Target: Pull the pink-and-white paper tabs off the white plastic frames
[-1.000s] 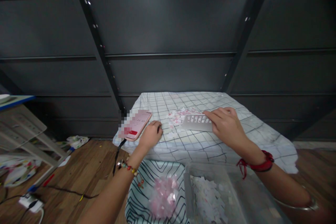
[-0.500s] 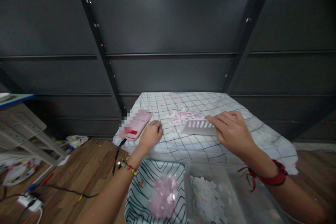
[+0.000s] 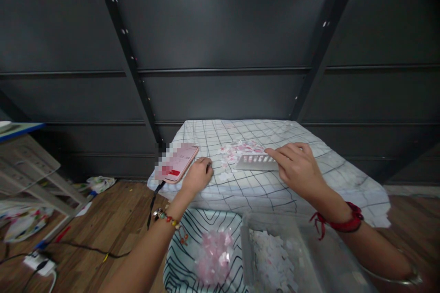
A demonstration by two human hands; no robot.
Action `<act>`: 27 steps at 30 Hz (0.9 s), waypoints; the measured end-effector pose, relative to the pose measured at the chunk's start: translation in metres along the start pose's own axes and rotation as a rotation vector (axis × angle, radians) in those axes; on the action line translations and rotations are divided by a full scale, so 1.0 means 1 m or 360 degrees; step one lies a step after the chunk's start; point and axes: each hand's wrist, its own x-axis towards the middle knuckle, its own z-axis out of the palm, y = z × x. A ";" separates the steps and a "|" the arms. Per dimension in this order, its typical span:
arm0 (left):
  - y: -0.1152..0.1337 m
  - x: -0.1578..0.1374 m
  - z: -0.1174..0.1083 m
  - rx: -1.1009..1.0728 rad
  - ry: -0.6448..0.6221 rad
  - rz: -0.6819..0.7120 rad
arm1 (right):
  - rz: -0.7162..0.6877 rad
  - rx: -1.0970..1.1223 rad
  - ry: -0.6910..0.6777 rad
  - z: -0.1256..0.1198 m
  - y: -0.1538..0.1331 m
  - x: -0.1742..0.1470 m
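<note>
My right hand [image 3: 298,165] grips the right end of a white slotted plastic tray [image 3: 252,165], which stands tilted on its edge. Just behind the tray lies a spread heap of small pink and white paper pieces [image 3: 240,147]. On the cloth left of the heap, my left hand [image 3: 198,175] rests with its fingers curled in. Something dark shows by its fingertips, too small to name. A pink-cased phone [image 3: 182,165] lies beside that hand, its screen lit and partly blurred out.
A white checked cloth [image 3: 220,192] covers the table. Before it stand a patterned basket [image 3: 178,256] with pink clear packets [image 3: 215,256] and a clear plastic bin [image 3: 245,247] of white paper pieces [image 3: 273,261]. Cables and a power strip [image 3: 39,263] lie on the floor at left.
My right hand and the slotted tray have shifted slightly left and away from me, nearer the paper heap. My left hand has stayed in place.
</note>
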 end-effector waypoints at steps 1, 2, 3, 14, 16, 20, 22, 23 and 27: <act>0.000 0.000 0.000 -0.0001 -0.0001 0.0001 | 0.0006 0.0006 -0.0003 0.000 0.000 -0.001; 0.001 0.000 0.000 0.0002 -0.0001 0.0003 | 0.0014 0.0011 -0.0007 -0.001 0.000 -0.001; 0.001 0.000 -0.001 0.0008 0.0000 0.0004 | 0.0017 0.0014 -0.0012 -0.001 0.000 -0.002; 0.000 0.001 -0.001 0.0048 0.0003 -0.0003 | -0.0051 -0.0038 -0.0046 -0.007 0.005 -0.007; 0.001 0.001 -0.001 0.0054 0.0001 0.0002 | -0.0059 -0.0077 -0.0055 -0.010 0.008 -0.008; 0.001 0.001 -0.001 0.0040 -0.0002 -0.0002 | -0.0043 -0.0101 -0.0064 -0.013 0.009 -0.007; 0.001 0.001 -0.001 0.0029 0.0002 0.0005 | -0.0046 -0.0082 -0.0061 -0.012 0.007 -0.006; 0.001 0.001 -0.001 0.0026 0.0004 0.0012 | -0.0053 -0.0074 -0.0054 -0.011 0.005 -0.005; 0.001 0.001 -0.001 0.0020 0.0011 0.0021 | -0.0081 -0.0047 -0.0006 -0.007 0.001 -0.003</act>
